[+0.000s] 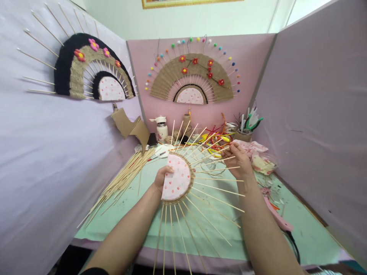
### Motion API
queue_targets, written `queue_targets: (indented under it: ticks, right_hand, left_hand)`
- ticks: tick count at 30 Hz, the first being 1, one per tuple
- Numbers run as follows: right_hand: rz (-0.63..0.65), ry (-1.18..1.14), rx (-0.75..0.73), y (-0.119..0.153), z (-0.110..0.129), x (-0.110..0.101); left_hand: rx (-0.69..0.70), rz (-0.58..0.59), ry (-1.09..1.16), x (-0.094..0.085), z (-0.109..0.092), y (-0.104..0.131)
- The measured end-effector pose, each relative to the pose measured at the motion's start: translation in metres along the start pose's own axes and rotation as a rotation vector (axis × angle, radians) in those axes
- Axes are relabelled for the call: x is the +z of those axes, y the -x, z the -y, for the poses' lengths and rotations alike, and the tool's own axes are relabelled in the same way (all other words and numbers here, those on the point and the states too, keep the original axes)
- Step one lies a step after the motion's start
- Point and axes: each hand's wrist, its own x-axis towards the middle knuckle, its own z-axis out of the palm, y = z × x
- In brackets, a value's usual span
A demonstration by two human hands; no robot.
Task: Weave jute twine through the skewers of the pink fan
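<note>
My left hand (163,177) grips a half-round fan piece (178,179) by its straight edge, thumb on the front. The piece is covered in pink cloth with red dots, with a woven brown cord rim (190,176). Thin wooden sticks (219,187) spread out from its curved edge to the right, upward and downward. At the upper right tips of the sticks, my right hand (237,158) has its fingers pinched together. Whatever lies between those fingertips is too small to make out.
Loose sticks (126,179) lie in a bundle at left. Behind stand a white bottle (162,130), colored pipe cleaners (218,139) and a tool pot (243,135). A pink glue gun (276,215) lies at right. Finished fans (197,63) hang on the panels.
</note>
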Motion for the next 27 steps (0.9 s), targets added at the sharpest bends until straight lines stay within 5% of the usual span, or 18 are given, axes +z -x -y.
queue_targets:
  ticks: [27]
  right_hand:
    - [-0.011, 0.042, -0.041, 0.0060, 0.0050, 0.0076]
  left_hand:
    - [-0.023, 0.106, -0.004, 0.0038, -0.0025, 0.0008]
